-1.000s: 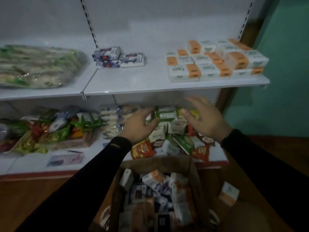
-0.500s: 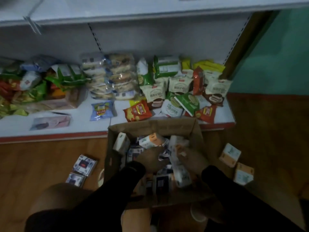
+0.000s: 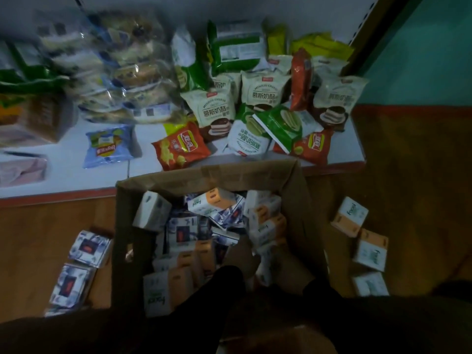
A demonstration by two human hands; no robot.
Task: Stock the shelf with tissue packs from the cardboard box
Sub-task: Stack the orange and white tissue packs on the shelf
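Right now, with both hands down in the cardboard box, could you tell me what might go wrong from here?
1. Loose orange-and-white tissue packs and blue-patterned tissue packs lie on the wooden floor beside the brown cardboard box; they could be stepped on.
2. The packs in the box are jumbled, so lifting several may spill some.
3. The dim light could cause the two designs to be mixed.

Both hands reach into the cardboard box (image 3: pixel 301 200), dim and half buried among tissue packs — the left hand (image 3: pixel 242 254) and right hand (image 3: pixel 288 267) show no clear grip. Clear-wrapped packets (image 3: pixel 109 72) at the shelf's back left blur badly — contents unreadable.
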